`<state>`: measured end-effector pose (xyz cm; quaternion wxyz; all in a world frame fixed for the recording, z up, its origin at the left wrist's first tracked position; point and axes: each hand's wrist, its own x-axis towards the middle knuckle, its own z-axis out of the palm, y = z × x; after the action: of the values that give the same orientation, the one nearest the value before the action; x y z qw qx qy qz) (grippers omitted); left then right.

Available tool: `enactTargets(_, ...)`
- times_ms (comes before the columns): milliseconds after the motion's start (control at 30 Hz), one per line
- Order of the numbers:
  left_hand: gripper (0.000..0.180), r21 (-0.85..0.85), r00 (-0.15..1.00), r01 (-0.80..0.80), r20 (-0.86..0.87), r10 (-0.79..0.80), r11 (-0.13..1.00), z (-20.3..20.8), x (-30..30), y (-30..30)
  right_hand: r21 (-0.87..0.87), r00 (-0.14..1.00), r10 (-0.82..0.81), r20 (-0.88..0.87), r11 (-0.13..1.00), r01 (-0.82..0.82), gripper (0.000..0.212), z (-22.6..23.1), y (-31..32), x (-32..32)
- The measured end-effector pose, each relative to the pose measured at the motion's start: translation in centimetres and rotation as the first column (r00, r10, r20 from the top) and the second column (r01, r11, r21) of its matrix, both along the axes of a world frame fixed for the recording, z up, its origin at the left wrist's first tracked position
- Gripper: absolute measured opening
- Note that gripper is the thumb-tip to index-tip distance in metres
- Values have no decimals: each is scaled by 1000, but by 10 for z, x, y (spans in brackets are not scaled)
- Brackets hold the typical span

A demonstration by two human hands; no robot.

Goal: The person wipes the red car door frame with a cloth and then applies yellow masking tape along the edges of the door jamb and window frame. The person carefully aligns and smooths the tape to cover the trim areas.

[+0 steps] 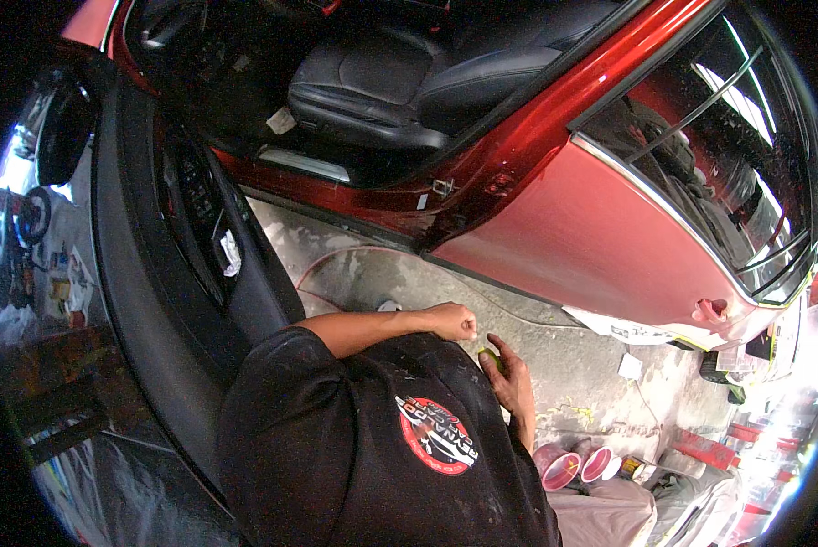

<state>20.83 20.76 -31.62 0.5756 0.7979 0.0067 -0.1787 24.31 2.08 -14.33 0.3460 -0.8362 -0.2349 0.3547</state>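
My left hand is closed in front of my chest, its fingers curled in. What it holds, if anything, is too small to make out. Close by on its right, my right hand grips a small yellow-green roundish thing between thumb and fingers. Most of that thing is hidden by the fingers, so its kind does not show. Both hands are above the concrete floor, apart from the car. Beyond them stands a red car, its dull reddish rear door shut.
The front car door stands open at my left. A black seat shows through the doorway, above the sill. A thin hose or cord lies on the floor. Reddish-stained tubs and a can stand at lower right.
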Motion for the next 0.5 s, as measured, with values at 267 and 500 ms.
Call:
enactTargets(267, 37, 12, 1000, -9, -7, 9, 1000, 0, -2, 2, 33, 1000, -14, -6, 999, 14, 45, -6, -1, -1)
enactTargets(500, 37, 18, 1000, -14, 11, 13, 1000, -8, -2, 1, 2, 1000, 0, -11, 1000, 0, 45, 1, 3, -1)
